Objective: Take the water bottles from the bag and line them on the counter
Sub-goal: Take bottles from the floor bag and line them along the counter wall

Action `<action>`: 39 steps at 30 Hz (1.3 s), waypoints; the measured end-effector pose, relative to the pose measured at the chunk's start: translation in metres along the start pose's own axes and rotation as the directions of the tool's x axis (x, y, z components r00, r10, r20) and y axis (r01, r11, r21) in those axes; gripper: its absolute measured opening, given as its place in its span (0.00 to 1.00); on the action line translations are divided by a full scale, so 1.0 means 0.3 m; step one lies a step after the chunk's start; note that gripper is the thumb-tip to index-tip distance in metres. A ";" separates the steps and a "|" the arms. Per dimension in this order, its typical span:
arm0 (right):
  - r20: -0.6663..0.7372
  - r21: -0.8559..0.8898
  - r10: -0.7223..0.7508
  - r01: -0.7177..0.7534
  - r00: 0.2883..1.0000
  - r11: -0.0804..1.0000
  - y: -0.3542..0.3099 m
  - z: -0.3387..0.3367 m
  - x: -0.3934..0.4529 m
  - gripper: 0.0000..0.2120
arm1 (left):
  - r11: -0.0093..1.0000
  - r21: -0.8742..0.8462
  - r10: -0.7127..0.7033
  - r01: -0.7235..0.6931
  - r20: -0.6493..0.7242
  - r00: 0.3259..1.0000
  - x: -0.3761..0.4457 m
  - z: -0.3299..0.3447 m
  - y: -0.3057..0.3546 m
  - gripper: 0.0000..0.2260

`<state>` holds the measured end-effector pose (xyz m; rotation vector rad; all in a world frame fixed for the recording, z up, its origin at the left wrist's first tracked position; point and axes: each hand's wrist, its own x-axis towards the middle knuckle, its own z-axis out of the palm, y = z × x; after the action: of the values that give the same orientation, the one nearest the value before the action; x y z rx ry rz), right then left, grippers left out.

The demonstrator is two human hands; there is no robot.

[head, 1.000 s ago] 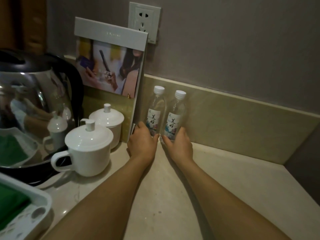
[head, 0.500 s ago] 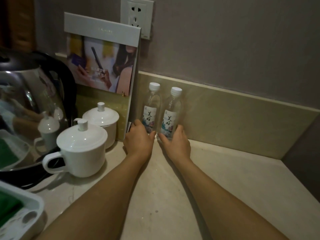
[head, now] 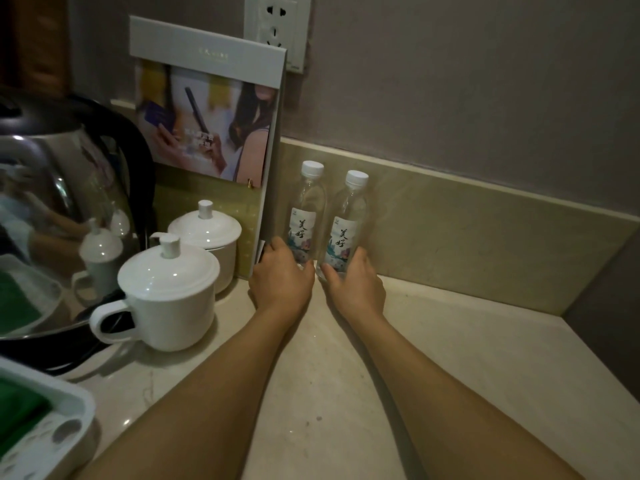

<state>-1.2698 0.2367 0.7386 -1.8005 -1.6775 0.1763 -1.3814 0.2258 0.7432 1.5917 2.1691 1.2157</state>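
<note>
Two water bottles upright on the counter [head: 450, 358], side by side against the backsplash [head: 485, 230], just apart. Left bottle [head: 306, 216] and right bottle [head: 346, 226]: clear, white caps, printed labels facing you.

Your left hand [head: 280, 278] holds the base of the left bottle, fingers curled round its lower label. Your right hand [head: 358, 282] holds the base of the right bottle the same way, fingers clamped on it, thumb on the inner side. Both forearms reach forward from the bottom edge.

Just beside the left bottle, a printed card stand [head: 207, 116] leans against the wall; your left hand touches its lower corner. Wall socket [head: 277, 26] above it.

Further left: two white lidded cups, the near cup [head: 166, 299] with handle toward you, the far cup [head: 207, 237] behind it. Steel kettle [head: 52, 202] at the left edge. White tray [head: 45, 434] in the lower left corner with something green in it.
</note>
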 end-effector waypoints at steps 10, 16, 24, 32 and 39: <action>0.023 0.003 0.005 -0.005 1.000 1.000 -0.001 -0.001 0.002 0.23 | 1.000 -0.002 -0.005 0.005 0.007 1.000 0.000 -0.001 0.001 0.23; 0.029 0.020 0.004 -0.004 1.000 1.000 0.002 -0.004 0.000 0.22 | 1.000 -0.006 -0.024 0.024 0.011 1.000 -0.005 -0.004 0.000 0.22; 0.024 0.019 -0.001 0.001 1.000 1.000 0.003 -0.002 0.000 0.22 | 1.000 0.006 -0.024 0.023 0.025 0.999 -0.005 -0.003 -0.002 0.21; 0.022 0.048 -0.010 0.009 1.000 0.999 0.005 -0.002 0.002 0.21 | 1.000 0.000 -0.029 0.029 0.023 0.999 -0.004 -0.005 0.000 0.21; 0.027 0.072 -0.003 0.001 1.000 0.997 0.012 0.001 0.006 0.21 | 0.999 -0.013 -0.030 0.030 0.027 0.999 -0.016 -0.016 0.005 0.22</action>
<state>-1.2666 0.2386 0.7371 -1.7502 -1.6711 0.2582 -1.3812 0.2192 0.7459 1.5557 2.1566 1.1910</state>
